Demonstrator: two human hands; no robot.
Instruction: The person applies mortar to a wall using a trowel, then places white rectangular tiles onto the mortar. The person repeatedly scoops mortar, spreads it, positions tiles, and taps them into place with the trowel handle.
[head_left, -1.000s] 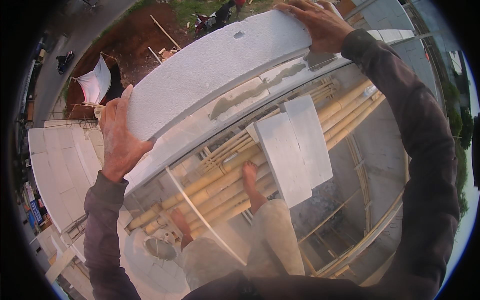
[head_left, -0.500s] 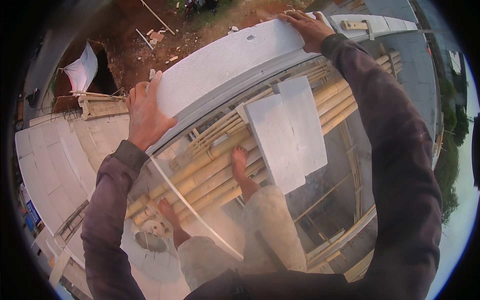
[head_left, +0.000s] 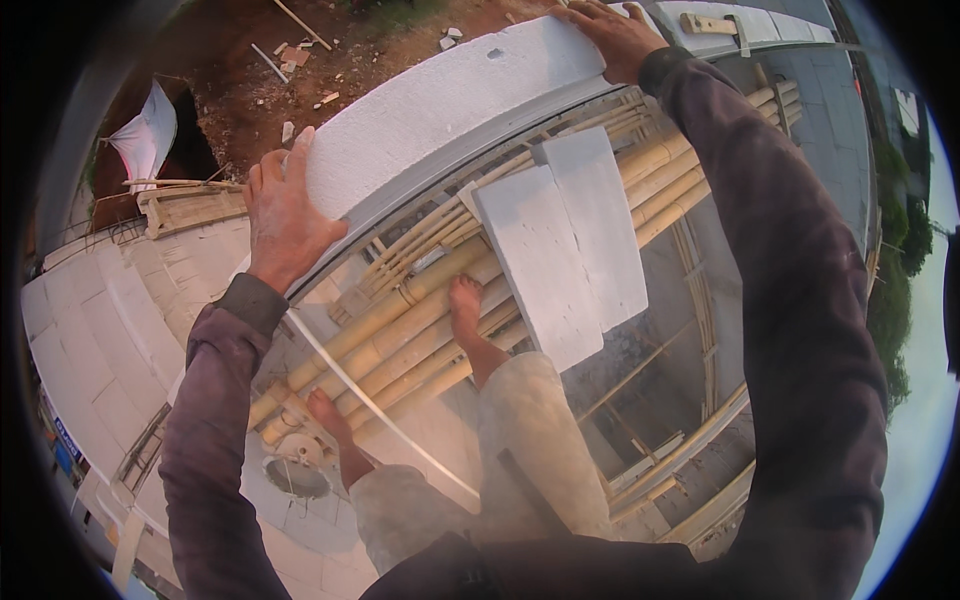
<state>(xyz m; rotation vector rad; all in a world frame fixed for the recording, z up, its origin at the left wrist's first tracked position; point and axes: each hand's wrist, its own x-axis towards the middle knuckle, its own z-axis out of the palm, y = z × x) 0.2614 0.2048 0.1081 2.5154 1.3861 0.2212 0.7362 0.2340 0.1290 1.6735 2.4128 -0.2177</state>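
Note:
A long white lightweight concrete block (head_left: pixel 450 105) lies along the top of a wall in front of me. My left hand (head_left: pixel 288 215) grips its left end, thumb on the near side and fingers at the end face. My right hand (head_left: pixel 615 42) is closed over its far right end, with the fingertips partly out of sight behind the top. A small hole shows in the block's upper face. Nearer to me, two white block pieces (head_left: pixel 565 240) rest side by side across bamboo poles, apart from both hands.
Barefoot, I stand on bundled bamboo poles (head_left: pixel 400 340). A thin pale strip (head_left: pixel 385 410) slants beside my left leg, near a bucket (head_left: pixel 297 475). Open gaps drop below the poles at right. Beyond the wall lies reddish ground (head_left: pixel 350 70); a wooden piece (head_left: pixel 705 23) sits at far right.
The whole view has shifted slightly, so the wall, poles and feet sit a little higher and further left. Both hands keep their grip at the block's ends.

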